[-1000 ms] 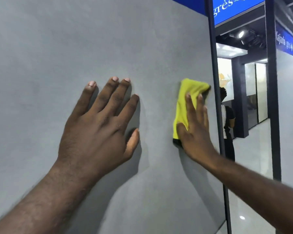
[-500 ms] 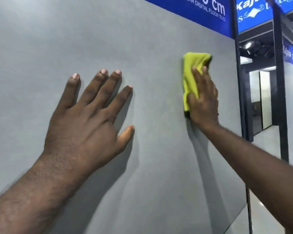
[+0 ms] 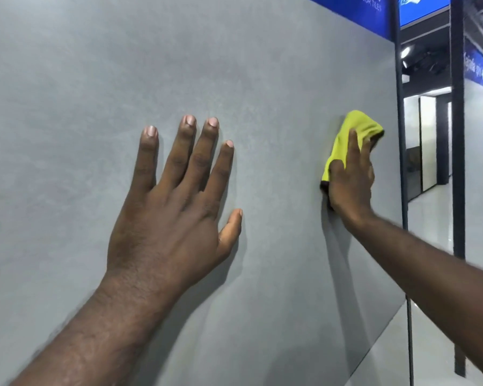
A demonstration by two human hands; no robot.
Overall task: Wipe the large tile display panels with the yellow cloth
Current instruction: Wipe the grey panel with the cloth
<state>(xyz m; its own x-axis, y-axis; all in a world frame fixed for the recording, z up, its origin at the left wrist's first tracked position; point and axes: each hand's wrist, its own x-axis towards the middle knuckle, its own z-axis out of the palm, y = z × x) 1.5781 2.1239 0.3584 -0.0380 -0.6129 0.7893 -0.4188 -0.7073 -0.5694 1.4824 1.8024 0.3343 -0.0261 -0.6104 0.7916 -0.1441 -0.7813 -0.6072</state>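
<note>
A large grey tile display panel (image 3: 67,107) fills most of the view. My left hand (image 3: 173,213) rests flat against it with straight, spread fingers. Near the panel's right edge, my right hand (image 3: 352,179) presses the folded yellow cloth (image 3: 354,126) onto the tile with flat fingers. The cloth sticks out above and to the left of that hand, and its dark trim shows at the lower left and upper right corners.
A blue sign band (image 3: 354,12) runs along the panel's top right. Dark metal frame posts (image 3: 457,135) stand just right of the panel edge. Beyond them lie a glossy floor (image 3: 427,218) and further display panels.
My right hand with the cloth slid up the panel, then came down again, staying near the right edge. My left hand stayed flat on the tile.
</note>
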